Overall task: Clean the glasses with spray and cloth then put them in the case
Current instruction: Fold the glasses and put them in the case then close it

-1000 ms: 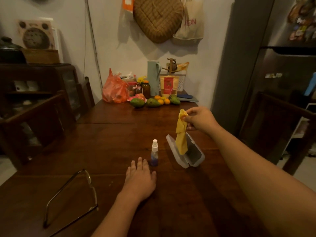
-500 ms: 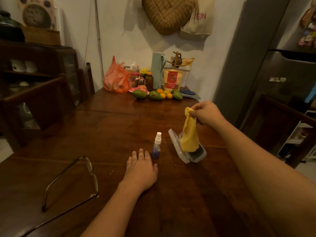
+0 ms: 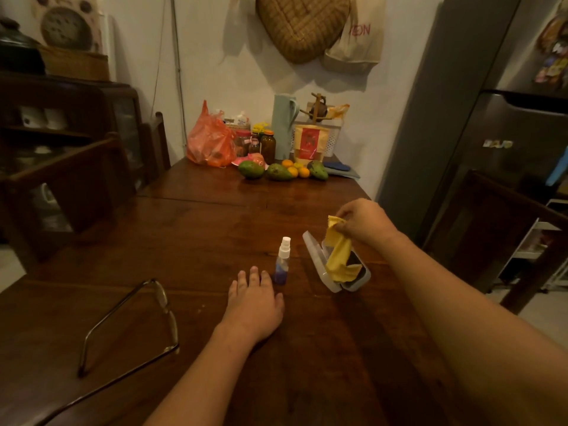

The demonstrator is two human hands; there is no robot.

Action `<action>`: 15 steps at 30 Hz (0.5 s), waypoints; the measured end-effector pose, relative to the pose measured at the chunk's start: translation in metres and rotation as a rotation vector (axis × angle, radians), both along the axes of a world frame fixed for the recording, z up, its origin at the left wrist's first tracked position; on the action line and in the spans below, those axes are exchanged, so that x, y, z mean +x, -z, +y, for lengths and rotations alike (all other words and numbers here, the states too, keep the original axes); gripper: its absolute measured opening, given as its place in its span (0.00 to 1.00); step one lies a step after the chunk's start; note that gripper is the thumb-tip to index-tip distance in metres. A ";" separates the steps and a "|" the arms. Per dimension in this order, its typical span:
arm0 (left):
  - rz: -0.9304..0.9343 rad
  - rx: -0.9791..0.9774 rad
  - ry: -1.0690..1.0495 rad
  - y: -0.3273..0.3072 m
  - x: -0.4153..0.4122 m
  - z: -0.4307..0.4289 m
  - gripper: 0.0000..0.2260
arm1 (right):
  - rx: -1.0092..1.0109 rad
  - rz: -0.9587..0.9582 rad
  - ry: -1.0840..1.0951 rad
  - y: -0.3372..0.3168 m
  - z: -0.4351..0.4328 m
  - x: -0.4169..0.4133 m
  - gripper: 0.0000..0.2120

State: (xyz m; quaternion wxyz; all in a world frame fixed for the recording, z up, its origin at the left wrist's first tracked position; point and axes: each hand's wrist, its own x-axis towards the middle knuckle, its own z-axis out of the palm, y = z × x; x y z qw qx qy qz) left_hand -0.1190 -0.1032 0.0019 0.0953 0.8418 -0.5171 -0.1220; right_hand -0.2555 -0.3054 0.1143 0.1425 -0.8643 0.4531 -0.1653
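Note:
A yellow cloth [image 3: 336,259] hangs from my right hand [image 3: 362,224], which pinches its top corner just above the open grey glasses case [image 3: 316,265]. The cloth's lower end rests inside the case. A small spray bottle [image 3: 282,264] with a white nozzle and blue liquid stands upright left of the case. My left hand [image 3: 253,299] lies flat on the wooden table [image 3: 215,229], fingers spread, its fingertips near the bottle's base. The thin-framed glasses [image 3: 147,315] lie open on the table at the near left, apart from both hands.
Mangoes and oranges [image 3: 281,172], jars, a jug [image 3: 284,124] and an orange plastic bag [image 3: 209,142] crowd the table's far end by the wall. A chair [image 3: 504,222] and a fridge [image 3: 507,124] stand to the right, a dark wooden cabinet [image 3: 61,142] and chair to the left.
My right hand has lowered with the cloth, so its lower end now bunches inside the case. My left hand stays flat on the table. The head camera has shifted a little.

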 end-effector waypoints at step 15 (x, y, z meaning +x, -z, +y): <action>0.078 0.046 -0.046 -0.025 0.014 0.009 0.25 | 0.040 -0.229 -0.193 0.031 0.065 0.008 0.15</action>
